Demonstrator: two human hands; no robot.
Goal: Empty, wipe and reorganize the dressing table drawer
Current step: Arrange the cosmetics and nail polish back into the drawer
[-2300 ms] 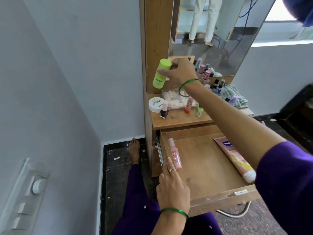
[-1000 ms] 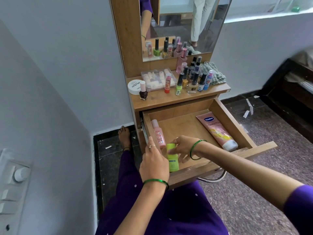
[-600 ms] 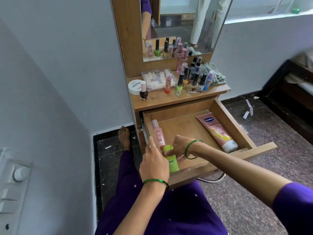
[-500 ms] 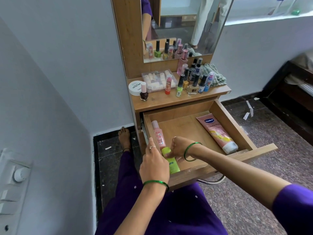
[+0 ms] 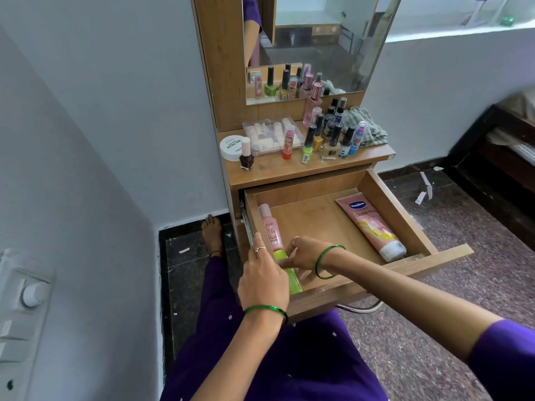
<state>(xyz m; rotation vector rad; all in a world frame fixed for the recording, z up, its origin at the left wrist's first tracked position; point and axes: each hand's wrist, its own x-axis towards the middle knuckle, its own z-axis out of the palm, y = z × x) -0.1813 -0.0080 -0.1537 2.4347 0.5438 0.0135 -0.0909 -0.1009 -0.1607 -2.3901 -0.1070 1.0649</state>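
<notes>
Drawer (image 5: 405,215) standing pulled out below the dressing table top (image 5: 269,169). Green bottle (image 5: 292,280) lying flat at the drawer's 7 o'clock corner, cap end just touching the base of the pink bottle (image 5: 270,227), which is lying along the left wall.

Right hand (image 5: 304,256) reaching in from 4 o'clock, fingers curling down onto the green bottle's upper part and pinching it; bottle sitting directly under and at 7 o'clock of this hand.

Left hand (image 5: 265,277) resting on the drawer's left wall, at 9 o'clock of the green bottle, fingers lying relaxed and gripping nothing.

Pink lotion tube (image 5: 370,227) lying at 3 o'clock in the drawer, cap toward the front, well apart from both hands.

Nail polish bottles (image 5: 324,137) standing on the top.
</notes>
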